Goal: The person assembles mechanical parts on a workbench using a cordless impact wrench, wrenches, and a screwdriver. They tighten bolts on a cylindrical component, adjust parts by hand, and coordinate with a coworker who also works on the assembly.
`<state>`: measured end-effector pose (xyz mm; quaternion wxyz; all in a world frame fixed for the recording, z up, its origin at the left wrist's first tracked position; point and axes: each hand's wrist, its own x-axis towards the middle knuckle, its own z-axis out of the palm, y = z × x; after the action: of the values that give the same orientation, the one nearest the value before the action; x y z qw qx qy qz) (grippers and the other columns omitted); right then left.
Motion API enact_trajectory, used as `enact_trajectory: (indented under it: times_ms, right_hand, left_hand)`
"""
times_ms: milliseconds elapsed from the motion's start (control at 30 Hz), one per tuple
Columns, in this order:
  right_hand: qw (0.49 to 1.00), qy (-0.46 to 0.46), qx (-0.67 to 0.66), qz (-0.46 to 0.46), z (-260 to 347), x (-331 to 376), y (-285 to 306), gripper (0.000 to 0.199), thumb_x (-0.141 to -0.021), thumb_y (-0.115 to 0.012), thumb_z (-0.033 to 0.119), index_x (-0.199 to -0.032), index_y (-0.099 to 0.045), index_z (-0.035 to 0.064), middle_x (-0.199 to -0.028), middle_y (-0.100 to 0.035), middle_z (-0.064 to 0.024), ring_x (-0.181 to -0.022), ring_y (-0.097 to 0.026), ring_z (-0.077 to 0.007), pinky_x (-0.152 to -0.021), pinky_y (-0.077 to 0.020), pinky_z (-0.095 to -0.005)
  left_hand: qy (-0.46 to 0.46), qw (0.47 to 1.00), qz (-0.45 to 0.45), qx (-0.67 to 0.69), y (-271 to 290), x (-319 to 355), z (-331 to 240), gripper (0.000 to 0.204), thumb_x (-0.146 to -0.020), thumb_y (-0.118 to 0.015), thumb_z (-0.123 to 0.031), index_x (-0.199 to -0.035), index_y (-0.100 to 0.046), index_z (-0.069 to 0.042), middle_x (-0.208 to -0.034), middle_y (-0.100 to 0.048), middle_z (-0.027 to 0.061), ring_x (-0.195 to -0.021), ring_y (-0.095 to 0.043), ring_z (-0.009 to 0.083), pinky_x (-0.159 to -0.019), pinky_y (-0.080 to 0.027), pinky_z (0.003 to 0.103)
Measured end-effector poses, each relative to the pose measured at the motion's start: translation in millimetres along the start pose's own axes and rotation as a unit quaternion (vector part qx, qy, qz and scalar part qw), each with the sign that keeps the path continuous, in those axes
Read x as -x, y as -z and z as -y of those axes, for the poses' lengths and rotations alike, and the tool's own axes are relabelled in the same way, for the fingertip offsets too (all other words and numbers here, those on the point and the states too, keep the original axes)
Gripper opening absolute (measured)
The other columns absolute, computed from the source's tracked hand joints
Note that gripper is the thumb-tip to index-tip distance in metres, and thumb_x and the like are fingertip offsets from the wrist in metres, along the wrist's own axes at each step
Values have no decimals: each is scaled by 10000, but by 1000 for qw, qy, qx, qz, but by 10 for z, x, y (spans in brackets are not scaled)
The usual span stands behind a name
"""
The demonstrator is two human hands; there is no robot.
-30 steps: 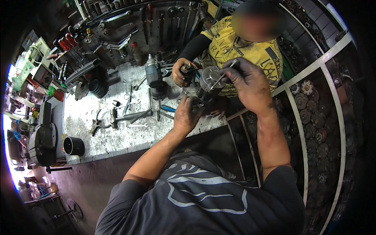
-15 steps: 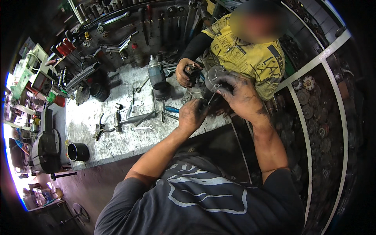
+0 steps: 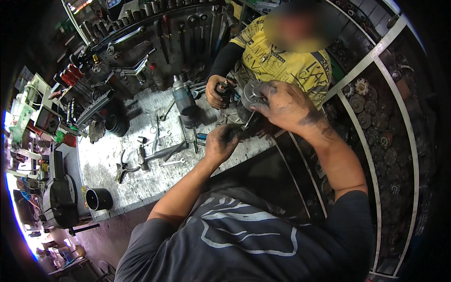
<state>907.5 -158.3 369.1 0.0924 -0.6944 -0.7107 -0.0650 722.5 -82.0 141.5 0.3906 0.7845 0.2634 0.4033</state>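
Note:
My right hand (image 3: pixel 292 109) is closed, with a thin metal rod (image 3: pixel 249 120) coming out below the thumb. Its fingers overlap a round grey metal part (image 3: pixel 252 97); the exact contact is hidden. My left hand (image 3: pixel 221 143) is curled lower and to the left, over the bench's near edge, and its dark fingertips hide whatever they hold. Beside it lies a blue-handled tool (image 3: pixel 201 136), partly covered. Across from me, a co-worker's hand (image 3: pixel 219 92) grips a dark metal part (image 3: pixel 227 89) close to the round part.
On the metal workbench (image 3: pixel 112 188) are an impact driver (image 3: pixel 182 94), a hammer (image 3: pixel 162 153), pliers (image 3: pixel 124 170), a wrench (image 3: pixel 173 162) and a black cylinder (image 3: pixel 98 199). A co-worker in a yellow shirt (image 3: pixel 286 66) is opposite. White-framed shelving (image 3: pixel 361 136) with gears stands right.
My hands have drawn slightly apart: the left back toward me and leftward, the right a little upward with the rod. The whole view has shifted a little.

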Motion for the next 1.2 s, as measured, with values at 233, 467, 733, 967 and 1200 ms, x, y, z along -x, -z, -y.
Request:
enact_trajectory:
  times_ms: [233,467,733,967,1200]
  right_hand:
    - [982,12,61,180,-4,-224,123,363,-971,-720,300,-1184,-734,7,-1129,-747,-221,-1072,-742,-387,-904,-603,-484]
    - [990,126,17,63,-61,-158,143,272,-976,-718,238,-1128,-722,12,-1105,-741,-173,-999,-734,-392,-879,-602,-475]
    - [984,128,36,120,-181,-157,54,259,-966,-699,191,-1185,-709,53,-1194,-727,-144,-1072,-728,-371,-919,-605,-465]
    - [979,173,57,92,-264,-133,15,227,-968,-694,218,-1120,-711,50,-1141,-714,-136,-1055,-730,-335,-899,-609,-436]
    - [972,156,89,152,-138,-239,103,225,-978,-695,256,-984,-767,43,-945,-754,-144,-919,-769,-338,-810,-629,-434]
  left_hand:
    - [2,999,-33,6,64,-39,-48,275,-889,-815,-115,-1134,-738,-18,-874,-731,153,-743,-716,260,-688,-562,379]
    - [1,999,-34,-2,139,109,4,306,-885,-826,-113,-1156,-721,-16,-885,-718,132,-750,-716,278,-706,-570,394]
    - [-28,994,-18,-105,-80,91,-26,221,-906,-819,-171,-1089,-771,-59,-948,-754,145,-821,-731,347,-735,-580,437]
    - [-46,986,-63,-149,-324,-80,-170,151,-885,-812,-206,-963,-761,-87,-875,-730,133,-821,-718,367,-721,-563,476]
    - [-17,978,-12,-209,-286,-147,-276,208,-885,-821,-273,-975,-799,-87,-877,-743,143,-815,-725,377,-714,-566,467]
